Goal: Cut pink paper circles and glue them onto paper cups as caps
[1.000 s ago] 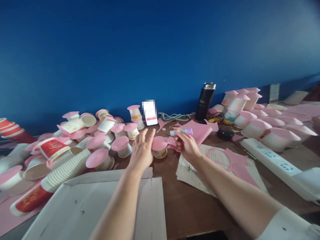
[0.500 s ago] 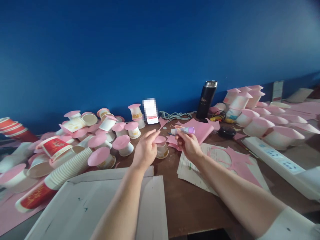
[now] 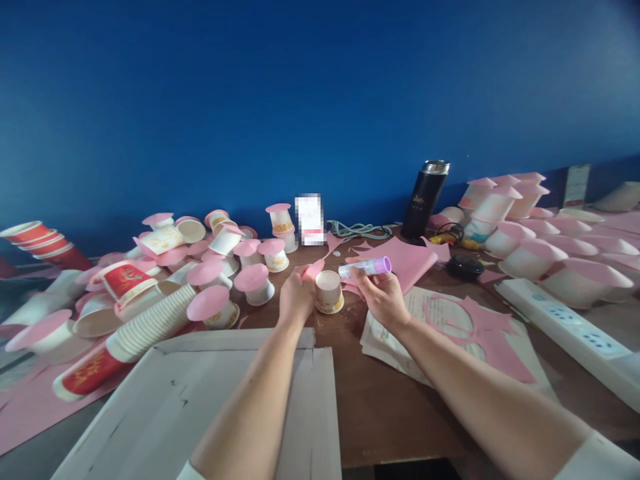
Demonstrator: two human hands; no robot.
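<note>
Between my hands a small white paper cup (image 3: 329, 293) with a yellowish print stands upside down on the brown table (image 3: 373, 420), its bottom facing up. My left hand (image 3: 297, 300) is closed on a pink paper disc (image 3: 314, 269), tilted up at the cup's left edge. In my right hand (image 3: 386, 299) is a glue stick (image 3: 373, 266) with a purple end, lying nearly level just right of the cup. Its left tip is near the cup's upper rim; whether they touch I cannot tell.
Several pink-topped cups (image 3: 253, 280) crowd the left, beside a long stack of cups (image 3: 150, 327) and a grey-white board (image 3: 200, 407). A black flask (image 3: 425, 200), pink paper scraps (image 3: 480, 327), a power strip (image 3: 570, 333) and more pink-topped cups (image 3: 535, 257) are on the right.
My left hand has taken hold of the pink disc and lifted it off the cup, baring the cup's bottom. The glue stick stays in my right hand, close by. The view has shifted slightly.
</note>
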